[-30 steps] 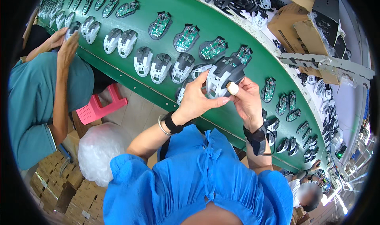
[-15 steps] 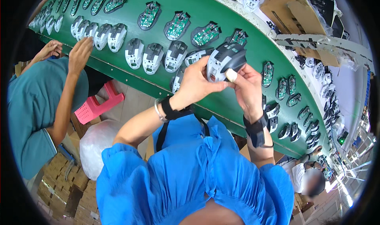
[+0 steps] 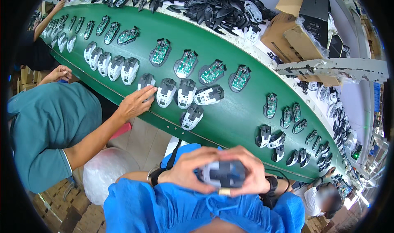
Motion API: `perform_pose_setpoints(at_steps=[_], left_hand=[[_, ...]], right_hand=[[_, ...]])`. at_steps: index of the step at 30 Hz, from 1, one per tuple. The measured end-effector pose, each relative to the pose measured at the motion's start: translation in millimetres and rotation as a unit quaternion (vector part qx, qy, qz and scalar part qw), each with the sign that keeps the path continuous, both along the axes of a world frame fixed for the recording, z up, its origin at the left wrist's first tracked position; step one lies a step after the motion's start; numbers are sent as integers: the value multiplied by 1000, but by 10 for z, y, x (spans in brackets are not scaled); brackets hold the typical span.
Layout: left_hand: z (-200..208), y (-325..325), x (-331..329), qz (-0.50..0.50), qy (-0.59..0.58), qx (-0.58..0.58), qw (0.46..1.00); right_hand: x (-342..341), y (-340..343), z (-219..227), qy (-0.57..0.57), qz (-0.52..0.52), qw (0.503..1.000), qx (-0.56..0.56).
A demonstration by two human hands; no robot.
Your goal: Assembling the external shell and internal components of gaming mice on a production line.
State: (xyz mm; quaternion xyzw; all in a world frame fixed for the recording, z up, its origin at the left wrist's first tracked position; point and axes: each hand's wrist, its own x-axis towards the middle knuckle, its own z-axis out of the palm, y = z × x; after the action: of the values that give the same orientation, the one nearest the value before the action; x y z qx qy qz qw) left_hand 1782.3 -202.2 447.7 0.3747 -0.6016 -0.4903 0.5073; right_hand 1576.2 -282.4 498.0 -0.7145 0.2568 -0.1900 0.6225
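A grey-and-black computer mouse shell (image 3: 221, 174) is held between both hands, close to my chest and on my side of the table edge. My left hand (image 3: 189, 169) wraps its left side, thumb underneath. My right hand (image 3: 253, 170) closes round the right side; a pale wrap covers one digit near the shell's lower edge. On the green table (image 3: 164, 122) beyond, the nearest piece is a white-and-dark mouse shell (image 3: 192, 117). Another mouse shell (image 3: 213, 94) lies on its side farther back, beside upright ones.
At left, a co-worker's hand (image 3: 137, 101) touches a mouse shell (image 3: 146, 81). Mouse bases with green circuit boards (image 3: 186, 64) line the table's far side. Black plastic parts (image 3: 201, 1) are heaped behind, near a cardboard box (image 3: 291, 38). A white post (image 3: 332, 67) juts in at right.
My hands have brought the mouse shell from above the table back toward my chest. The co-worker's hand has moved right to another shell. My view has shifted, showing more of the table's far side.
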Motion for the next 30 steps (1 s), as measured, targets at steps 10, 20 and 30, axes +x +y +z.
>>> perform_pose_setpoints(at_steps=[10, 20, 30], left_hand=[[-649, -780, 64, -60, 460, 361, 809], [-857, -1109, 255, 104, 480, 363, 792], [-1296, -235, 409, 61, -352, 185, 916]], right_hand=[[290, -754, -482, 71, -47, 875, -476], [711, -1472, -858, 33, 154, 921, -357], [-440, -1198, -1656, 329, 89, 901, 269]])
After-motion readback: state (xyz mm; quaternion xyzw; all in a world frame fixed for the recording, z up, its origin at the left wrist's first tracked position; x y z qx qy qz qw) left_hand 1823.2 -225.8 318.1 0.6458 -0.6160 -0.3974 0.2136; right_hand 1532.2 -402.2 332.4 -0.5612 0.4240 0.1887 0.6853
